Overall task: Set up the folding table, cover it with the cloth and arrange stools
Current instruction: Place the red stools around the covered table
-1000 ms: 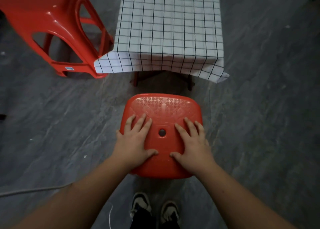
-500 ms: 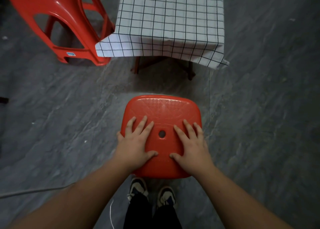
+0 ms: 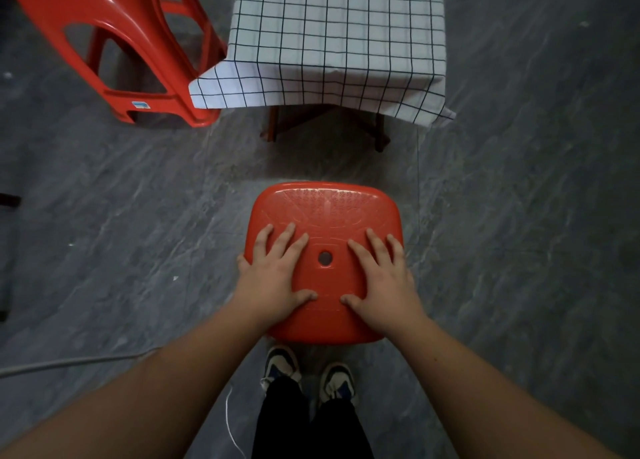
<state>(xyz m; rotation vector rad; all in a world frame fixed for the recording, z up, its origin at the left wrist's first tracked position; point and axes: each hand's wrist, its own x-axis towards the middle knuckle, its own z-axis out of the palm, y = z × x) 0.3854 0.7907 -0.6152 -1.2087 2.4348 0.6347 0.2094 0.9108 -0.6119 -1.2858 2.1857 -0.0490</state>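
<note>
A red plastic stool stands on the floor just in front of my feet, its seat seen from above with a small centre hole. My left hand lies flat on the left half of the seat, fingers spread. My right hand lies flat on the right half in the same way. Neither hand curls around the seat. Beyond the stool stands the folding table, covered by a white cloth with a black grid; only its dark legs show below the cloth. A second red stool stands at the table's left side.
The floor is grey stone-patterned tile. A pale cable runs across the floor at lower left, and a thin white cord hangs by my legs. My shoes are right behind the near stool. A dark object sits at the left edge.
The gap in view between the near stool and the table has widened, and the table and far stool have shifted up the frame. My hands stay flat on the seat.
</note>
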